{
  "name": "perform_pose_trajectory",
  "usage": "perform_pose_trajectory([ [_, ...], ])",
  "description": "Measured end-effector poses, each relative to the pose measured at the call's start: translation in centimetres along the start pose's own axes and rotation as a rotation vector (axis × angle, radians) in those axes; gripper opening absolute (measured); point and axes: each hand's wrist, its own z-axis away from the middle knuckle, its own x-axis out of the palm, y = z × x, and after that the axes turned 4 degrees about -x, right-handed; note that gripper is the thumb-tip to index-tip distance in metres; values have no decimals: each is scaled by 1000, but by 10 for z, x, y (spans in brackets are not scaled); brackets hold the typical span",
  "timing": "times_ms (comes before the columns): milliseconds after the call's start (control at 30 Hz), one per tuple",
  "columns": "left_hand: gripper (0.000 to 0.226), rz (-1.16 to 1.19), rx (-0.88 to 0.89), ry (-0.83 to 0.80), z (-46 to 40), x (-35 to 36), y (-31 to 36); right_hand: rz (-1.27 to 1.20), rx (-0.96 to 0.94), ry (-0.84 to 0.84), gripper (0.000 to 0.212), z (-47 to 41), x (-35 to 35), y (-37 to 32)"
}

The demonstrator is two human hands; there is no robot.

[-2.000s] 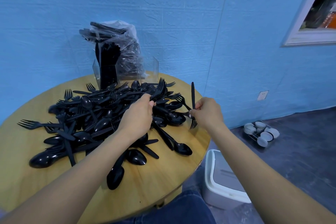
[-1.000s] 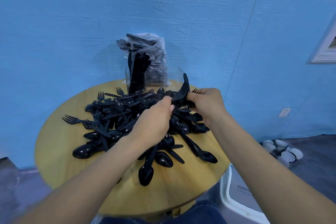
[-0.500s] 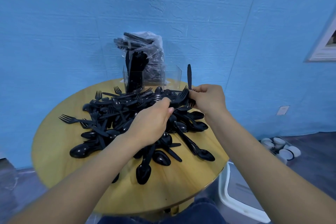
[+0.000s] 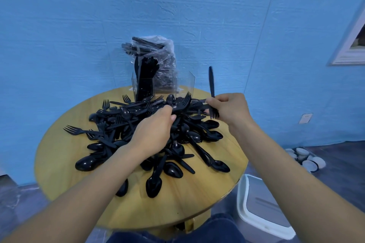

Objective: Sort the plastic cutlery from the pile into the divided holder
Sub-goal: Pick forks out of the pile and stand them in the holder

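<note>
A pile of black plastic forks, spoons and knives (image 4: 122, 124) covers the round wooden table (image 4: 65, 160). At the table's far edge stands the clear divided holder (image 4: 184, 84); its left compartment has black cutlery (image 4: 145, 83) standing upright, and the right compartment looks bare. My left hand (image 4: 154, 131) lies on top of the pile with its fingers curled round the handle of a fork (image 4: 186, 98). Just right of the pile's top, my right hand (image 4: 231, 108) holds another fork (image 4: 211, 79) upright, handle up and tines down.
A clear plastic bag of more black cutlery (image 4: 158, 51) leans on the blue wall behind the holder. On the floor to the right are a white lidded bin (image 4: 262, 211) and a tray of small white cups (image 4: 306, 158). My knee shows below the table's near edge.
My right hand has lifted its fork upright and moved slightly right of the pile. My left hand stays curled on the cutlery at the pile's top. The view shifted a little.
</note>
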Motion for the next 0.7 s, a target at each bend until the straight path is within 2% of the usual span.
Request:
perform_pose_trajectory([
  [67,23,9,8,52,-2,-2,0,75,-25,-94,9,4,-4,-1],
  [167,21,-8,65,107,-6,-7,5,249,-74,-185,19,6,-8,-2],
  [233,22,-11,121,157,-9,-9,7,312,-65,-305,21,5,-10,-6],
  [333,20,-28,205,239,-12,-9,7,380,-28,-521,14,7,-13,-11],
  [400,15,-40,249,259,-13,-9,8,388,-19,-605,9,8,-13,-13],
  [533,12,-86,304,157,-11,-5,11,340,7,-634,5,6,-9,-14],
  [633,17,-103,256,34,-9,-2,9,232,110,-648,4,2,-9,-13],
  [700,19,-98,266,6,-9,-2,8,135,170,-662,7,0,-10,-11],
])
